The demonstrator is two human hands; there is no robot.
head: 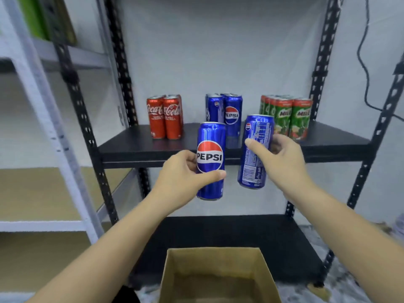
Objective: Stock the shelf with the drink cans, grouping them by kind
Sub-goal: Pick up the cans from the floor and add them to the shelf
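Stocking looks well along. The black shelf board (122, 147) already carries three separate groups: red Coca-Cola cans (165, 115) at the left, blue Pepsi cans (227, 110) in the middle, green Milo cans (288, 115) at the right. Groups stand well apart from each other, each upright and tight-packed.

Two more Pepsi cans are in the air in front of the shelf edge, not yet set down. The left hand (181, 171) grips one Pepsi can (211, 160), thumb across the front low on the logo, fingers wrapped behind; can upright, logo toward the camera. The right hand (282, 158) grips the second Pepsi can (254, 152), thumb on the front, fingers curled round the far side; it tilts slightly, back panel toward the camera.

The cardboard box (218, 274) below is open; the part of its inside that shows holds no cans, the bottom is cut off by the frame. So these two may be the last, but that is a guess.

Left to do, as I judge: put both cans with the Pepsi group in the middle.

Readable: "PEPSI" on the left-held can and on a shelved can; "Coca-Cola" script on the red cans; "MILO" partly readable on the green ones. Small print and a barcode on the right-held can, too fine to read.
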